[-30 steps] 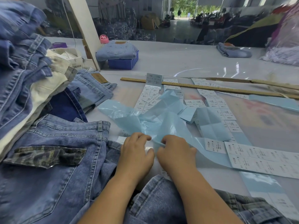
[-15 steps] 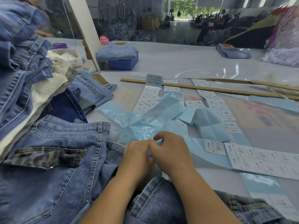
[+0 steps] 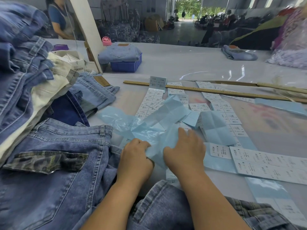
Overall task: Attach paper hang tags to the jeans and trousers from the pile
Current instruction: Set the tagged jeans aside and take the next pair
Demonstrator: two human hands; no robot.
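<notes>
Head view: left hand [image 3: 136, 156] pinches thin blue backing paper [image 3: 159, 130]; right hand [image 3: 186, 151] presses it flat, grip slack. White tags [image 3: 220, 151] lie on the bench [image 3: 191, 63], light, flimsy, likely best lifted by an edge. Jeans [image 3: 54, 163] lie left, heavy, soft.

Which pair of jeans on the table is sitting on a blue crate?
The folded light-wash jeans at the back, resting on the blue crate. The other pairs lie on the table or in the pile.
</notes>
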